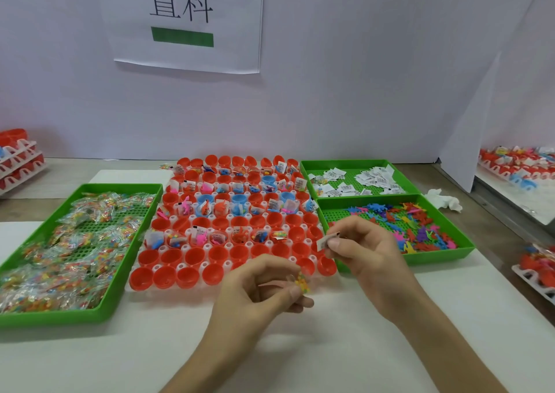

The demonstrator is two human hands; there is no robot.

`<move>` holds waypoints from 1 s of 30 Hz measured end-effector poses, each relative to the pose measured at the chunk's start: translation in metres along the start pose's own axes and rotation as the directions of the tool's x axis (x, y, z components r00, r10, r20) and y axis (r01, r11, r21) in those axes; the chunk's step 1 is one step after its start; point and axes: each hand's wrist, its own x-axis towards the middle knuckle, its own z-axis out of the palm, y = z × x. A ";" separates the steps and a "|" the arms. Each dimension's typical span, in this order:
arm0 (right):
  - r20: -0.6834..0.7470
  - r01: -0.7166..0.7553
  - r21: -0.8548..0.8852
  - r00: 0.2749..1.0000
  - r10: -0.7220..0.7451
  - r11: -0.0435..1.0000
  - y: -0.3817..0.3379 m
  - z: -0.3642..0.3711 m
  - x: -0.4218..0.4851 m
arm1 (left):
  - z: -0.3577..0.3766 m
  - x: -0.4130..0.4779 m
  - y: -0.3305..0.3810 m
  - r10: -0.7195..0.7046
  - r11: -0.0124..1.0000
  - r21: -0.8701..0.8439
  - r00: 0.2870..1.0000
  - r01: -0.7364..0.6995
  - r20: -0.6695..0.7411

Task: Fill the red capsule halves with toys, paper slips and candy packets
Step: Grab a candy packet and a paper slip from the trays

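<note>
Nearest, above the white table (330,347), a candy packet (301,281) is held in the curled grip of the left hand (264,284). Just beyond, a paper slip (327,240) is pinched in the grip of the right hand (366,248), over the near right corner of the rack of red capsule halves (168,275). Toys, slips and packets are seen in rows further back. The rack is flanked by a packet tray (90,314) on the left and, on the right, a toy tray (435,257) with a slip tray (354,163) behind it.

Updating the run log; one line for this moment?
left hand: holds candy packet | right hand: pinches paper slip | red capsule halves: nearest rows empty
</note>
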 end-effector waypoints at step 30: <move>-0.140 0.077 -0.523 0.975 -0.175 0.849 -0.002 -0.018 0.003 | 0.007 -0.006 -0.006 -0.004 0.997 0.081 1.000 0.003 0.013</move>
